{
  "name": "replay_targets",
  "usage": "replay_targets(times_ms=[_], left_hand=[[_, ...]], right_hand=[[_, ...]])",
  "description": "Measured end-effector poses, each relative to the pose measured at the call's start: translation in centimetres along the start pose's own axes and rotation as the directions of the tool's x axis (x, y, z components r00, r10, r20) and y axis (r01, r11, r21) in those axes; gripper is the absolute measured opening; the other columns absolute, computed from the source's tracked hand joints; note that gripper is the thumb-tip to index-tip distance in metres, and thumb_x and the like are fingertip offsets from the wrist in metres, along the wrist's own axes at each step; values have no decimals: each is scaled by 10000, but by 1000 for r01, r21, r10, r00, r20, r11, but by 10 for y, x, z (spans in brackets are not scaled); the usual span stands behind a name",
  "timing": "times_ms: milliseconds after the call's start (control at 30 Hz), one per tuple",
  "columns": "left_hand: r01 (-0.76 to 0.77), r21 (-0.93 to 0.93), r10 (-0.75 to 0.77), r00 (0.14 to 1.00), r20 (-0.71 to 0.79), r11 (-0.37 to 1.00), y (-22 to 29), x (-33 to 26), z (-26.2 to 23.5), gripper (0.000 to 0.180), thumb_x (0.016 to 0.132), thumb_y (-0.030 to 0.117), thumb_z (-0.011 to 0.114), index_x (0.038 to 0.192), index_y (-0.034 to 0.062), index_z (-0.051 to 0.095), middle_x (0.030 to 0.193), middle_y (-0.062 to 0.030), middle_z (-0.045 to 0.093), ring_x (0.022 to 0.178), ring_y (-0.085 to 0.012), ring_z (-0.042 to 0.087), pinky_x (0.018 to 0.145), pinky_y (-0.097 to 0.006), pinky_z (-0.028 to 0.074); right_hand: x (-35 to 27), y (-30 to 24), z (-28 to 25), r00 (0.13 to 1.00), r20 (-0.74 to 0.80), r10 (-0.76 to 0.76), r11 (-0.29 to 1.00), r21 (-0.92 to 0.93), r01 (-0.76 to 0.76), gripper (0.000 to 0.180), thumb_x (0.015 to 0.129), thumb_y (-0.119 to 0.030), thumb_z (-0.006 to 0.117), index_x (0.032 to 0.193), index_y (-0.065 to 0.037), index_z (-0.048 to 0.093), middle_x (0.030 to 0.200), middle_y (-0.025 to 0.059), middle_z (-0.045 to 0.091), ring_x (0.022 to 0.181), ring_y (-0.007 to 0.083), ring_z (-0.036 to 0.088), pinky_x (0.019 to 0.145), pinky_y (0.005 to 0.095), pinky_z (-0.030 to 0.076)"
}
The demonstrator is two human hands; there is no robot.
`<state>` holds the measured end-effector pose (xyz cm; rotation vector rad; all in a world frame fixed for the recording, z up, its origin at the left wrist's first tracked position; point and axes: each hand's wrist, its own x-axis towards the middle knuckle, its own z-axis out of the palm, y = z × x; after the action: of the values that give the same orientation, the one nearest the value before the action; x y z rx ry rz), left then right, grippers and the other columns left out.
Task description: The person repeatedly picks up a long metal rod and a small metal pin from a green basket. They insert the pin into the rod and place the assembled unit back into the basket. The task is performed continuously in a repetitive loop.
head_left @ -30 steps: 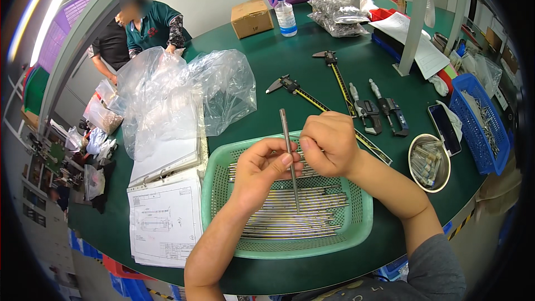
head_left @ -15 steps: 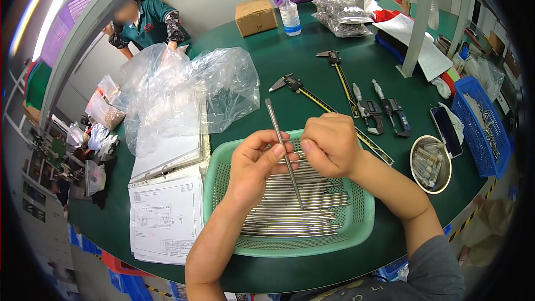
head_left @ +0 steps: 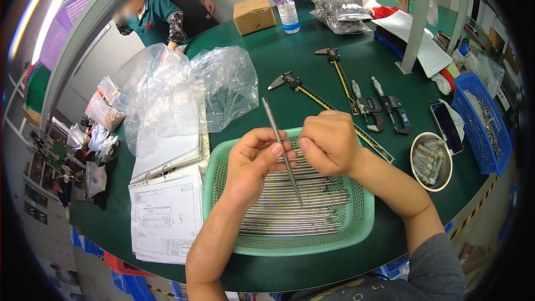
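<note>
A slim metal rod [head_left: 271, 116] slants between the fingertips and thumb of my left hand [head_left: 249, 168], its upper end pointing away from me. Close by on the right, my right hand [head_left: 330, 144] is curled into a fist with the thumb pressed against the fingers. Whatever that fist holds, if anything, is hidden. Both hands are above a green plastic basket [head_left: 365, 228], where many similar metal rods [head_left: 295, 220] lie side by side. The lower end of the held rod hangs over them.
Two calipers [head_left: 341, 81] and two micrometers [head_left: 393, 110] lie beyond my right hand. A metal bowl [head_left: 415, 175] of small clear tubes, a phone [head_left: 447, 128] and a blue basket [head_left: 496, 161] stand right. An open binder [head_left: 167, 217] and clear plastic bags [head_left: 225, 86] occupy the left. A co-worker [head_left: 159, 19] sits far left.
My hands and the rod keep nearly the same pose. At the far left, a second person in dark clothing has come into view behind the seated co-worker.
</note>
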<state>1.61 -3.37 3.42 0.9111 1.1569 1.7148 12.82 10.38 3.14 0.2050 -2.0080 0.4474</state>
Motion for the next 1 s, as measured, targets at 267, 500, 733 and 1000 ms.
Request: replay_targets(times_ms=[267,500,733,1000], left_hand=[[-16,-4,16,997,-76,1000,1,3,-4,180,870,69,524,1028,-16,516,918,-104,570,826,-178,605,739,-331,545],[-40,-95,33,997,-68,995,2,2,-3,199,877,75,513,1050,-23,497,926,-118,567,843,-195,606,741,-335,551],[-51,-109,44,997,-59,993,0,4,-6,198,880,76,509,1051,-23,496,928,-117,567,846,-194,606,741,-332,550],[-31,-97,26,998,-56,995,2,2,-3,195,881,77,508,1051,-21,500,927,-109,568,851,-183,599,740,-321,548]], right_hand=[[-2,2,-4,996,-89,-22,999,45,26,114,641,-82,544,555,-79,470,496,36,439,385,213,418,402,321,314],[3,-4,-2,997,76,-15,1000,29,13,118,655,-86,556,570,-77,475,513,35,457,412,219,451,415,327,333],[1,-1,-2,993,109,-48,998,31,45,116,671,-105,570,592,-78,489,530,33,479,431,215,478,422,327,342],[1,-2,0,989,146,-26,999,25,22,119,687,-117,572,603,-79,497,538,36,486,442,221,488,427,329,350]])
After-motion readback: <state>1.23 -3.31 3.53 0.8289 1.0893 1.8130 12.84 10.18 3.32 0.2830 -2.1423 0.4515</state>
